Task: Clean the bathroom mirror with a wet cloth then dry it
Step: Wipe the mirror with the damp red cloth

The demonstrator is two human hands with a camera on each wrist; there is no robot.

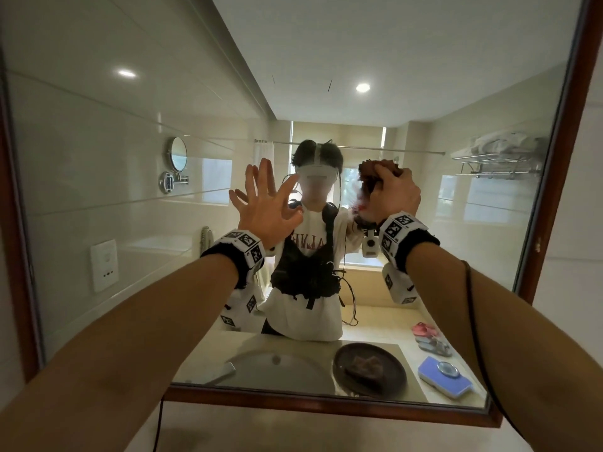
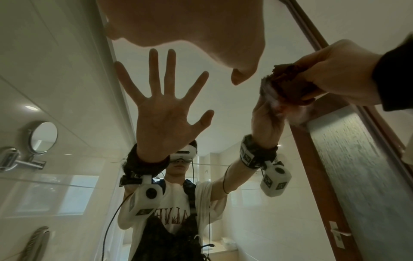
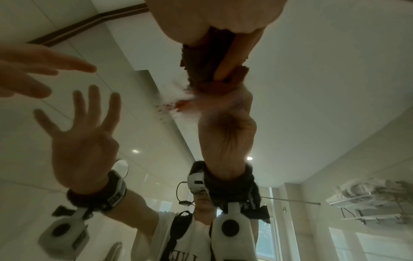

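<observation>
The bathroom mirror (image 1: pixel 424 76) in its brown wooden frame (image 1: pixel 293 401) fills the head view. My right hand (image 1: pixel 394 194) grips a bunched brown cloth (image 1: pixel 368 172) and presses it on the glass right of centre. In the right wrist view the thumb lies across the cloth (image 3: pixel 201 70). Just below it a whitish and reddish smear (image 3: pixel 183 105) marks the glass. My left hand (image 1: pixel 261 203) is raised left of centre, palm to the glass, fingers spread and holding nothing. I cannot tell whether its fingertips touch the mirror. The left wrist view shows the cloth (image 2: pixel 290 81) against the glass.
The mirror reflects a sink, a dark plate (image 1: pixel 391 383) with a folded brown cloth on it, a blue and white device (image 1: pixel 443 376), a towel rack (image 1: pixel 499 154) and a round wall mirror (image 1: pixel 177 154). Beige wall lies below the frame.
</observation>
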